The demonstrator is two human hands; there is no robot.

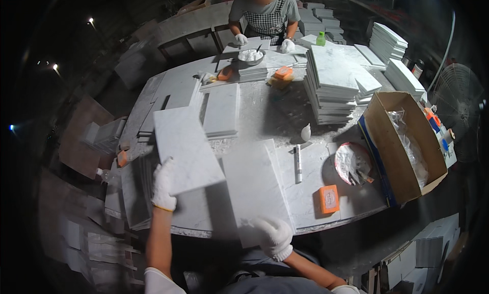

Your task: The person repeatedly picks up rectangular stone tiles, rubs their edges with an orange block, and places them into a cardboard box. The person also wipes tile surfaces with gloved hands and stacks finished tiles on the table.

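My left hand [164, 184], in a white knit glove, grips the left edge of a pale grey-veined marble tile [186, 149], which is held tilted above the table's left part. Beside it, a second marble tile [257, 189] lies at the table's near edge, its near end jutting over. Over that near end is my right hand [274, 237], gloved too; its fingers are smeared by motion, and I cannot tell whether they hold something. Under the second tile, the edge of another tile [271, 150] shows. To the right lie a white marker-like tube [298, 164] and an orange box [329, 199].
A red-rimmed bowl [354, 163] and an open cardboard box [402, 141] with clear plastic stand right. Tile stacks rise at right [331, 82] and centre-left [221, 108]. Across the table stands a gloved person [265, 19] behind a bowl of white stuff [251, 56]. A fan [457, 93] stands far right.
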